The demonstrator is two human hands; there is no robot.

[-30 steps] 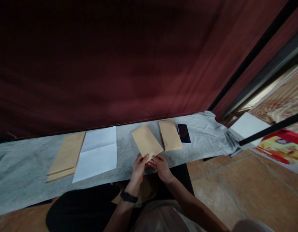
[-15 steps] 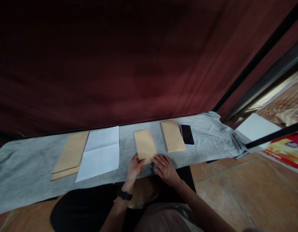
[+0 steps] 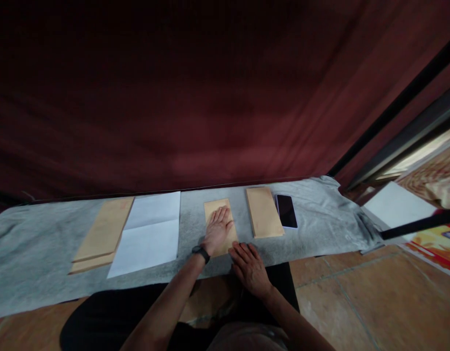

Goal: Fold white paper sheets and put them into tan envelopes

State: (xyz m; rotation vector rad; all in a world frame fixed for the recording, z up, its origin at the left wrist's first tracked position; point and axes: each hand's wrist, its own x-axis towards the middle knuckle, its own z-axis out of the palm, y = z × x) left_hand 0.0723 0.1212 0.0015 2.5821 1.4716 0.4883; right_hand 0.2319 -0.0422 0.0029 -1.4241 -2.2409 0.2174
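A brown paper envelope (image 3: 221, 250) lies flat on the grey cloth in front of me. My left hand (image 3: 216, 229) rests flat on top of it, fingers stretched toward its far end and covering much of its middle. At the envelope's near right corner is my right hand (image 3: 250, 268), its fingers extended and lying flat at the edge. To the right lies a stack of brown envelopes (image 3: 264, 212). White sheets of paper (image 3: 148, 239) with a crease across them lie to the left, beside more brown envelopes (image 3: 103, 231).
A phone (image 3: 287, 211) lies just right of the envelope stack. The grey cloth (image 3: 320, 219) covers a long narrow surface against a dark red panel (image 3: 210, 97). A black bar, a white board (image 3: 398, 204) and a red printed box (image 3: 437, 243) stand at the right, above the tiled floor.
My left hand has let go of the envelope's near left corner and moved up to lie flat on its middle. The right hand stays by the near right corner.
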